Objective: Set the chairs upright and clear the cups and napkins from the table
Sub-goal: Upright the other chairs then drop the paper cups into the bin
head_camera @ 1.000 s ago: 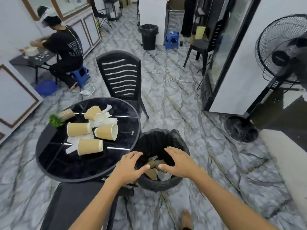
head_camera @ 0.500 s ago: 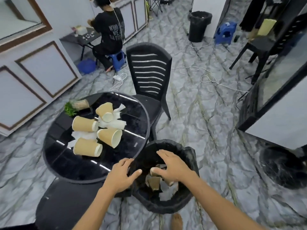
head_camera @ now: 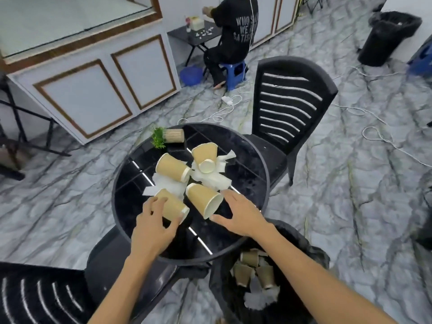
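Several tan paper cups lie on their sides on the round black table (head_camera: 245, 183), among crumpled white napkins (head_camera: 210, 178). My left hand (head_camera: 152, 228) wraps the nearest left cup (head_camera: 171, 204), fingers over its top and thumb by its rim. My right hand (head_camera: 243, 216) is spread open at the mouth of the near right cup (head_camera: 203, 198), thumb and fingers on either side of the rim. Two more cups (head_camera: 171, 167) (head_camera: 205, 155) lie farther back. A black slatted chair (head_camera: 287, 101) stands upright beyond the table. Another black chair (head_camera: 35, 295) is at my lower left.
A black-lined bin (head_camera: 304, 253) holding cups and napkins stands right of the table, under my right forearm. A small tipped plant pot (head_camera: 168, 136) lies at the table's far edge. A person (head_camera: 233, 31) sits at a side table behind. White cables (head_camera: 374, 134) trail across the floor.
Both hands have left the bin and moved up and left onto the table. My left hand has closed on the nearest cup; my view has swung left toward the table.
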{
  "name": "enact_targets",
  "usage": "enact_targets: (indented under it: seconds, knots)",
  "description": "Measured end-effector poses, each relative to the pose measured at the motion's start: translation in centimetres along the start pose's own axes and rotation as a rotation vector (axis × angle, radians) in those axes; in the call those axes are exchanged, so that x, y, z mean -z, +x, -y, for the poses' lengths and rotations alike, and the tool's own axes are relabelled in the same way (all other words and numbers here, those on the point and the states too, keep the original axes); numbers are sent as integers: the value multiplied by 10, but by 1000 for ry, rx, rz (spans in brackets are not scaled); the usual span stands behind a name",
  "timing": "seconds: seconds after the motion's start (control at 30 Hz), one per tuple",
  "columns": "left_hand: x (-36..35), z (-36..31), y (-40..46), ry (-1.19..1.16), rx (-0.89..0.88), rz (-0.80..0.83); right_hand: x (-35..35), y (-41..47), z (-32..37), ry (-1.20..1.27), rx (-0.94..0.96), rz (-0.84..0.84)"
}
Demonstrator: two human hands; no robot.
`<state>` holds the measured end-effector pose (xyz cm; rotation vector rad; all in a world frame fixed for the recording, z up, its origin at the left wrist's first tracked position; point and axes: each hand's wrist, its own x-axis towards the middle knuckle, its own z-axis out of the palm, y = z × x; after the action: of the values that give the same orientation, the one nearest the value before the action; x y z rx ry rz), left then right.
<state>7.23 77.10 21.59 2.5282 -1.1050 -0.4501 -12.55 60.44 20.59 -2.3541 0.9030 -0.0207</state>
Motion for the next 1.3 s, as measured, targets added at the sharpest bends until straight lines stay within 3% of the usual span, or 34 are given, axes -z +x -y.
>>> enact_targets:
  seconds: [0.33,0.6,0.97,1.3]
  knots:
    - [-38,-4,52,4,158,55,-33,75,23,-126,14,22]
    - [-55,-5,56,-188,145,5,-58,86,31,-208,-51,29]
    - [-46,9,25,-334,21,-57,-55,57,19,-165,-53,-26]
    - [-77,-55,-39,-347,-230,83,-19,-55,-36,-48,-186,-168]
